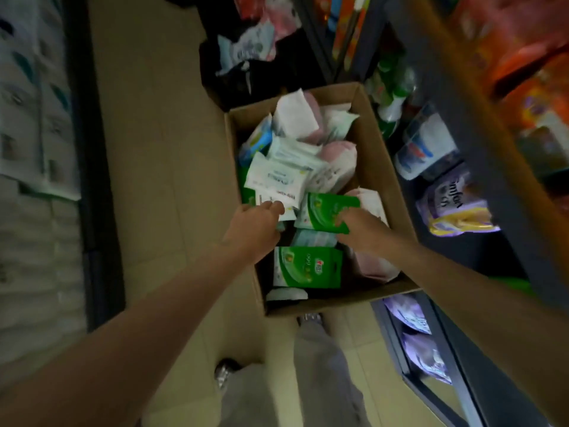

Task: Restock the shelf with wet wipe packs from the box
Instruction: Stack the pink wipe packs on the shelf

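While 2 hands reach into the cardboard box (374, 167) on the floor, wet wipe packs are gripped.
A green pack (329, 211) is clamped by the right hand (358, 231); a white pack (277, 197) is pinched by the left hand (257, 220).

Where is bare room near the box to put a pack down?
The floor left of the box, up to the dark shelf base, is bare. The box is crowded with packs; both hands are in it. Right, the shelf is full.

Packs (278, 180) crowd right beyond both hands' fingertips; box wall (374, 167) hems the right, open floor (160, 143) lies left.
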